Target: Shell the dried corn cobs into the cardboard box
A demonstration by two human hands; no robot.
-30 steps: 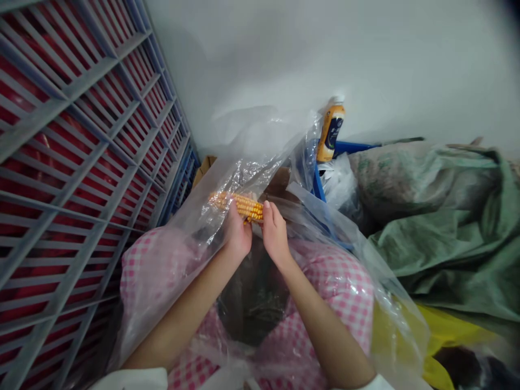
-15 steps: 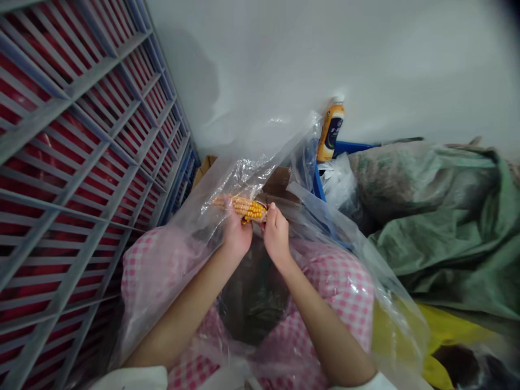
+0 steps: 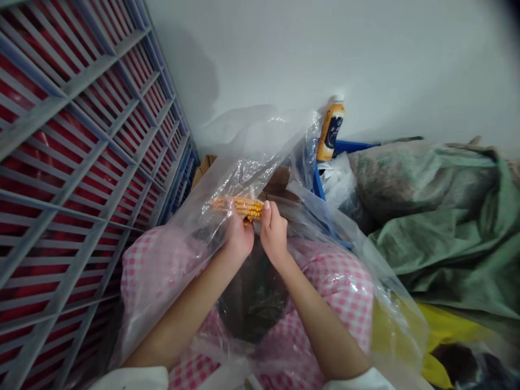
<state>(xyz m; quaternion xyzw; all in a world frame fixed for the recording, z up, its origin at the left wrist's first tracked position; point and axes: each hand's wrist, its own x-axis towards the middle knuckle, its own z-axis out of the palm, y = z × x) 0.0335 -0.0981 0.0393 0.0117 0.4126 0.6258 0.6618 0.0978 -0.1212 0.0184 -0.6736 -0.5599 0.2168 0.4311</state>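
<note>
You have at your count: 1 left hand (image 3: pixel 240 235) and 1 right hand (image 3: pixel 274 230), both at 12 o'clock | 1 corn cob (image 3: pixel 239 208) at 12 o'clock | 1 plastic bag (image 3: pixel 244 173) at 12 o'clock | 1 bottle (image 3: pixel 331 130) at 1 o'clock | 1 grey crate (image 3: pixel 81 135) at 10 o'clock | 2 green sacks (image 3: pixel 422 184) at 2 o'clock

Hands: our left hand (image 3: pixel 240 236) and right hand (image 3: pixel 273 230) sit just beside each other near the middle of the view, a narrow gap between them.
Left hand: closed, fingers curled, knuckles turned upward.
Right hand: raised and loosely closed, with our fingertips (image 3: pixel 266 206) pinched together at the top.
Wrists: our left wrist (image 3: pixel 228 260) and right wrist (image 3: pixel 285 265) are both angled inward.
Forearms: our left forearm (image 3: pixel 184 318) rises from the lower left, our right forearm (image 3: pixel 322 322) from the lower right, converging toward the hands.
Cuffs: our white cuffs (image 3: pixel 136 378) lie along the bottom edge.
</note>
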